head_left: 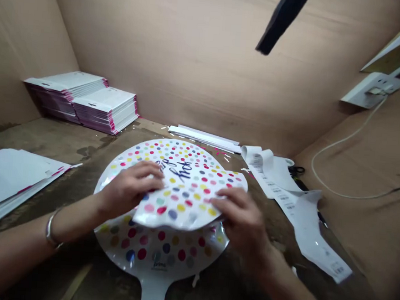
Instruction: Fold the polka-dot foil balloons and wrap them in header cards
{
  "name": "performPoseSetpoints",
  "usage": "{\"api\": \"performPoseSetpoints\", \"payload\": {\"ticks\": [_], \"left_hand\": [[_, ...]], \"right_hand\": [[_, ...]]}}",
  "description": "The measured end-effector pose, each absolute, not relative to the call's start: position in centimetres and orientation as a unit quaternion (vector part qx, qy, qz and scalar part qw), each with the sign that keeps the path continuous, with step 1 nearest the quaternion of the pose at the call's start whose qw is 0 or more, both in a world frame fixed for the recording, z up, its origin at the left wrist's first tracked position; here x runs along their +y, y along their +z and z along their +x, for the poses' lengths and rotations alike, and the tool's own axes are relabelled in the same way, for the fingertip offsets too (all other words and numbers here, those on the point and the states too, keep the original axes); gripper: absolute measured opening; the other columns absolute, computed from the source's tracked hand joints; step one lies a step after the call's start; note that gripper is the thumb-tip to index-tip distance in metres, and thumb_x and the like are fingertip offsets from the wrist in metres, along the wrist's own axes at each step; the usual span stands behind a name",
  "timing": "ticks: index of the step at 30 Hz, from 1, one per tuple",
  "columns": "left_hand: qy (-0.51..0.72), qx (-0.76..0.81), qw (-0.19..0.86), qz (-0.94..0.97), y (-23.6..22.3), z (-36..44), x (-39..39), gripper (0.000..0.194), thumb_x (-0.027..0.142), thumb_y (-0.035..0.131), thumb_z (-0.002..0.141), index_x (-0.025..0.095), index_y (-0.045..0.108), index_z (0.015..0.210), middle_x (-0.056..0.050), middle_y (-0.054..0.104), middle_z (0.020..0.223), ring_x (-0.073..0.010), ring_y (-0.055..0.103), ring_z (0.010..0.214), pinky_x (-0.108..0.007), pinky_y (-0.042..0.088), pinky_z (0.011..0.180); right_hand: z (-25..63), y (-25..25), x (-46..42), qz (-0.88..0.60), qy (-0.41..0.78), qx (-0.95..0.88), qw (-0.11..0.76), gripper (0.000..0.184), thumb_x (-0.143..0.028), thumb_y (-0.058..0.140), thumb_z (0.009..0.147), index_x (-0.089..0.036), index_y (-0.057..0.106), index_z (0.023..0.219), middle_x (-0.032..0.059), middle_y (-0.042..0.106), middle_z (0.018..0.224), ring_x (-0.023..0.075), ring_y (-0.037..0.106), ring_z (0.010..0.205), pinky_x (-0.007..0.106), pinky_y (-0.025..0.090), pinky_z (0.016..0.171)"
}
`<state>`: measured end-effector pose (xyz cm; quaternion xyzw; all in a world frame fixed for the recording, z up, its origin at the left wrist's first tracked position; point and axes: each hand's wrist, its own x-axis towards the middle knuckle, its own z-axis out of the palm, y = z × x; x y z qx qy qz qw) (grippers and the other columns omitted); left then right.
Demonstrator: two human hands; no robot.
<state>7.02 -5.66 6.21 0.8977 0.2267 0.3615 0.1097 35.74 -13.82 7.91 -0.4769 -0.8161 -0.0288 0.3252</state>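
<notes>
A flat, uninflated foil balloon (160,248), round and white with many-coloured dots and dark lettering, lies on the table with its tail toward me. Part of it is folded over, making a raised flap (179,203) on top. My left hand (132,184) is closed on the flap's left side, fingers bent over the foil and thumb hidden. At the right edge, my right hand (241,217) pinches the folded foil, its fingers on top.
Stacks of white cards with pink edges (103,104) stand at the back left. More flat white packets (16,178) lie at the near left. A label strip (285,197), scissors (297,170) and white paper strips (204,137) are behind and right. A cable (317,165) hangs from a socket (371,91).
</notes>
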Motion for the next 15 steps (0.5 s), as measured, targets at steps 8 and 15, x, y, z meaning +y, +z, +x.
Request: {"api": "performPoseSetpoints", "payload": {"ticks": [8, 15], "left_hand": [[0.168, 0.268, 0.202, 0.927, -1.0, 3.9, -9.4, 0.028, 0.017, 0.043, 0.089, 0.025, 0.064, 0.106, -0.004, 0.066, 0.116, -0.0185, 0.055, 0.115, -0.038, 0.035, 0.105], [0.169, 0.417, 0.209, 0.869, 0.3, 4.7, -9.7, 0.023, 0.023, 0.041, 0.088, 0.025, 0.063, 0.094, -0.002, 0.069, 0.095, -0.0210, 0.061, 0.098, -0.043, 0.036, 0.098]], "right_hand": [[34.8, 1.9, -18.6, -0.550, 0.139, -0.801, 0.190, 0.032, -0.008, 0.049, 0.077, -0.021, 0.063, 0.102, 0.0078, 0.064, 0.108, 0.0207, 0.057, 0.104, 0.035, 0.046, 0.092], [35.4, 2.9, -16.9, -0.597, 0.250, -0.730, 0.220, 0.019, -0.021, 0.045, 0.085, -0.022, 0.063, 0.085, 0.0030, 0.067, 0.088, 0.0173, 0.061, 0.084, 0.028, 0.047, 0.076]]}}
